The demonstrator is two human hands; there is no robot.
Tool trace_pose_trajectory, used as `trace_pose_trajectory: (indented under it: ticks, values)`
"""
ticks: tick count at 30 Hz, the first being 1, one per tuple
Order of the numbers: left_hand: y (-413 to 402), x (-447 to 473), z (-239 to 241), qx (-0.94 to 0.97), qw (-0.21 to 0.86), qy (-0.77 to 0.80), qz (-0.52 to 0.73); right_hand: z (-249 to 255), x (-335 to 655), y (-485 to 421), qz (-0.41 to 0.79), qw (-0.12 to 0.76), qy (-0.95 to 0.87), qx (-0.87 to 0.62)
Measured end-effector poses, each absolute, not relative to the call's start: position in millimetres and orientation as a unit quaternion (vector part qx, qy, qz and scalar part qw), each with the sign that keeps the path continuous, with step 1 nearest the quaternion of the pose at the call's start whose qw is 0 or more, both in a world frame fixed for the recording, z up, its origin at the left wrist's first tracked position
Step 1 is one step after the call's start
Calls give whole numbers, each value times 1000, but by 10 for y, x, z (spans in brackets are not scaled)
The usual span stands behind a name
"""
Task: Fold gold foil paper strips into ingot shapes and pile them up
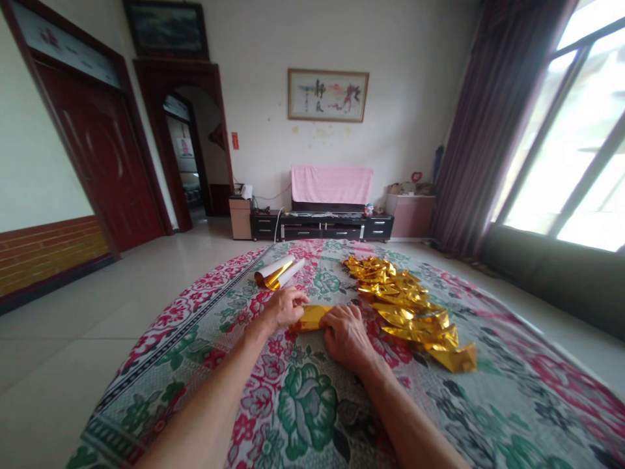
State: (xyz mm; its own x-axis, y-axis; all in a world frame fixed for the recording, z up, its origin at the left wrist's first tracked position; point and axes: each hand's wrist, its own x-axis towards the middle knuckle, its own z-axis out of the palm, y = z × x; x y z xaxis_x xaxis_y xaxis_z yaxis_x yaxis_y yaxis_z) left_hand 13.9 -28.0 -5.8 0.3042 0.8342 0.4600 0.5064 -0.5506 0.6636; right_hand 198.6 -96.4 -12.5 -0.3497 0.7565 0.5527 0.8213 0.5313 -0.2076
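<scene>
A small folded piece of gold foil paper (312,317) lies on the flowered cloth (303,404) between my two hands. My left hand (286,306) pinches its left end with curled fingers. My right hand (347,335) presses down on its right end, fingers bent over the foil. A long heap of folded gold foil pieces (410,309) stretches from behind my right hand out to the right. A rolled stack of gold foil sheets with white backs (278,272) lies beyond my left hand.
The flowered cloth covers a round table. Beyond it stand a low black TV cabinet (322,226) with a pink cloth over the screen, dark red doors (105,163) on the left, and a curtained window (571,156) on the right.
</scene>
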Motion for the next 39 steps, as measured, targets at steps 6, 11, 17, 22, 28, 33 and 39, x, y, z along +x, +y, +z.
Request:
trace_pose_trajectory:
  ticks: [6,11,17,22,28,33,39]
  values:
    - [-383,146,145,806,139,423,389,-147,1994,-950,-40,304,-821,-482]
    - [-413,162,174,818,148,421,362,-172,1992,-943,-38,309,-820,-481]
    - [-399,141,16,844,211,407,277,-180,2000,-927,-26,309,-820,-481]
    - [-430,96,78,862,194,429,187,-186,2002,-906,-2,307,-814,-492]
    - [-427,49,112,862,219,424,169,-194,1999,-853,14,320,-806,-498]
    - [-393,45,28,838,227,453,202,-217,1998,-763,20,338,-776,-532]
    - [-378,91,-27,816,221,475,244,-251,1975,-703,19,347,-756,-555]
